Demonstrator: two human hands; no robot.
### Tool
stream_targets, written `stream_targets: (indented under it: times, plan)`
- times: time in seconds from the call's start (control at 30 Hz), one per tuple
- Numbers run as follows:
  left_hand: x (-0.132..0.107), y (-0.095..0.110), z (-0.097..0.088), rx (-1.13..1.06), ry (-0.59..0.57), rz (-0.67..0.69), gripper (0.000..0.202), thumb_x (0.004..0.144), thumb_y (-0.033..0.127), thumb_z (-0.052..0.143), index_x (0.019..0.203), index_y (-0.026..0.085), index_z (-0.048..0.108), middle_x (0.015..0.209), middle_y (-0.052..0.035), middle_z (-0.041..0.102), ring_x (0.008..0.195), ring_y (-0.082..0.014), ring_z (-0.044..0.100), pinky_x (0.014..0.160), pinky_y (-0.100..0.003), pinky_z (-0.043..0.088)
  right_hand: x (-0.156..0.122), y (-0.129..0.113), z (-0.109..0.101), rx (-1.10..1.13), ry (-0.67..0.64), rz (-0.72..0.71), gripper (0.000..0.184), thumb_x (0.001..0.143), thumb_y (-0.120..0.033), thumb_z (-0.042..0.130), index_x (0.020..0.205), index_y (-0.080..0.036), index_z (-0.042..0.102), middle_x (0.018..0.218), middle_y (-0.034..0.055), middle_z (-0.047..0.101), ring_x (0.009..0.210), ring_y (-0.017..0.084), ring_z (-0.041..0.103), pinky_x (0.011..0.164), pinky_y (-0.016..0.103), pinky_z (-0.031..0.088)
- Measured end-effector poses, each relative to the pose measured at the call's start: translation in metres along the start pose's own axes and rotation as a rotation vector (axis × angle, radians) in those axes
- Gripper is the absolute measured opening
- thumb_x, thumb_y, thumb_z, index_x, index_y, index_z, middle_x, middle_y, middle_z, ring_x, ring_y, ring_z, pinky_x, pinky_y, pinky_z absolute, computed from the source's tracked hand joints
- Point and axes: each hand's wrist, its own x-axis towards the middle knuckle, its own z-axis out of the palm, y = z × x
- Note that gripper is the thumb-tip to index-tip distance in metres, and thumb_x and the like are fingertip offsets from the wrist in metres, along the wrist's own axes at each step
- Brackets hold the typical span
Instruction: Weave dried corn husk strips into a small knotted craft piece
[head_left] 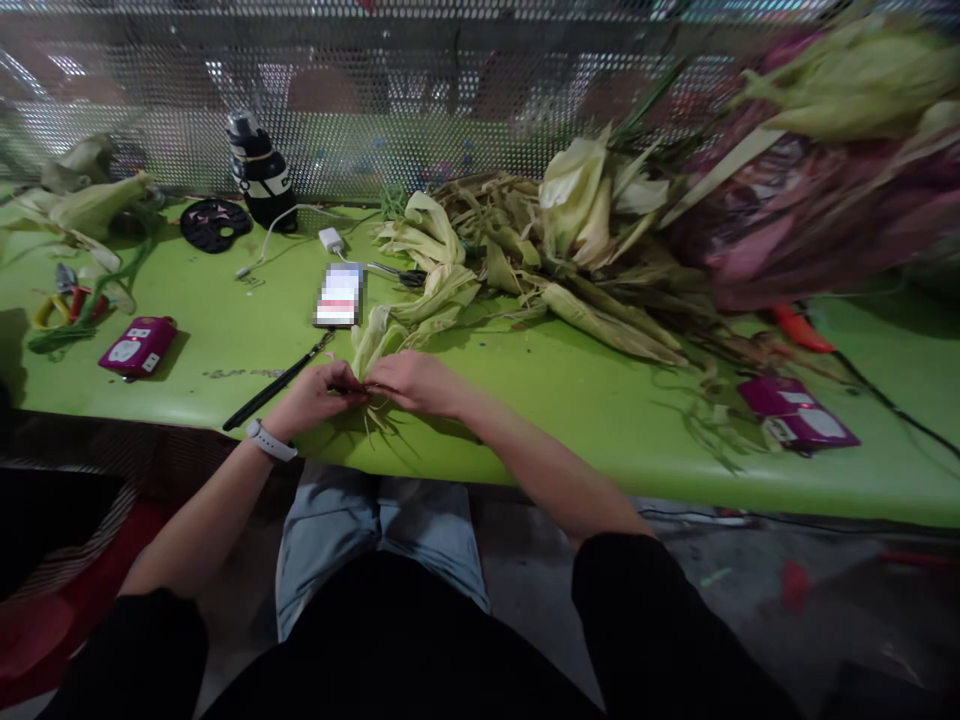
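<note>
My left hand (315,396), with a white watch on its wrist, and my right hand (417,382) meet at the front edge of the green table (570,400). Both are pinched closed on thin strips of a pale green corn husk (379,335) that lies just beyond my fingers and fans out under them. A big heap of corn husks (555,240) stretches from the middle of the table to the right.
A phone (340,294) and a black strap (274,385) lie left of my hands. Further left are a magenta box (139,346), small hand tools (67,300), a black disc (214,222) and a dark bottle (259,170). Another magenta box (796,412) and orange-handled tool (801,328) lie right. A perforated metal screen (390,100) closes the back.
</note>
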Motion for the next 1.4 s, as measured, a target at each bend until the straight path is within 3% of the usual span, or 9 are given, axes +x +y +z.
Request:
stream_targets:
  times: [0.2, 0.37, 0.53, 0.77, 1.03, 1.17, 1.4]
  plan:
    - [0.001, 0.002, 0.0, -0.067, -0.017, -0.031, 0.029, 0.073, 0.04, 0.076, 0.07, 0.017, 0.059, 0.069, -0.0014, 0.067, 0.063, -0.0123, 0.059, 0.063, -0.027, 0.05, 0.001, -0.002, 0.002, -0.198, -0.005, -0.007, 0.023, 0.098, -0.019, 0.043, 0.097, -0.012, 0.065, 0.093, 0.0118, 0.067, 0.081, 0.019, 0.054, 0.07, 0.032, 0.034]
    - [0.0, -0.004, -0.002, -0.211, 0.05, -0.101, 0.035, 0.07, 0.041, 0.079, 0.072, 0.017, 0.054, 0.073, -0.0019, 0.067, 0.068, -0.0129, 0.062, 0.063, -0.026, 0.05, -0.001, -0.005, 0.003, -0.203, 0.058, -0.013, 0.021, 0.098, -0.02, 0.042, 0.096, -0.011, 0.061, 0.094, 0.0135, 0.064, 0.085, 0.02, 0.053, 0.074, 0.034, 0.036]
    - [0.0, -0.011, -0.002, -0.373, 0.046, -0.167, 0.037, 0.068, 0.037, 0.082, 0.074, 0.017, 0.052, 0.072, 0.0009, 0.065, 0.066, -0.011, 0.063, 0.062, -0.024, 0.05, -0.001, -0.007, 0.006, -0.164, 0.028, -0.007, 0.02, 0.098, -0.02, 0.042, 0.097, -0.011, 0.06, 0.095, 0.0131, 0.064, 0.086, 0.02, 0.054, 0.075, 0.033, 0.038]
    - [-0.001, -0.007, -0.001, -0.262, 0.022, -0.103, 0.031, 0.07, 0.034, 0.079, 0.072, 0.016, 0.054, 0.071, 0.0008, 0.064, 0.064, -0.0106, 0.06, 0.061, -0.025, 0.05, 0.001, -0.005, 0.01, -0.153, 0.106, 0.1, 0.036, 0.103, -0.034, 0.033, 0.106, -0.011, 0.061, 0.1, 0.0141, 0.065, 0.089, 0.021, 0.055, 0.076, 0.034, 0.04]
    - [0.001, -0.006, -0.001, -0.222, 0.019, -0.078, 0.029, 0.071, 0.034, 0.079, 0.072, 0.016, 0.055, 0.072, -0.0004, 0.065, 0.065, -0.0116, 0.061, 0.062, -0.026, 0.051, 0.003, -0.005, 0.015, -0.289, 0.041, -0.013, 0.026, 0.1, -0.02, 0.039, 0.102, -0.01, 0.063, 0.093, 0.0126, 0.065, 0.086, 0.021, 0.053, 0.075, 0.034, 0.037]
    - [0.001, -0.007, -0.001, -0.253, 0.024, -0.083, 0.032, 0.07, 0.033, 0.08, 0.071, 0.016, 0.054, 0.071, -0.0003, 0.065, 0.064, -0.011, 0.061, 0.062, -0.026, 0.05, 0.002, -0.002, 0.017, -0.271, 0.066, 0.011, 0.023, 0.097, -0.014, 0.04, 0.1, -0.01, 0.062, 0.091, 0.0125, 0.063, 0.085, 0.021, 0.052, 0.075, 0.033, 0.037]
    - [0.002, -0.014, 0.001, -0.312, 0.059, -0.114, 0.033, 0.069, 0.034, 0.082, 0.073, 0.016, 0.054, 0.072, -0.0002, 0.067, 0.065, -0.0112, 0.063, 0.061, -0.024, 0.05, 0.002, -0.002, 0.013, -0.177, 0.012, 0.079, 0.018, 0.097, -0.017, 0.042, 0.1, -0.013, 0.06, 0.096, 0.0118, 0.063, 0.088, 0.021, 0.053, 0.079, 0.034, 0.04]
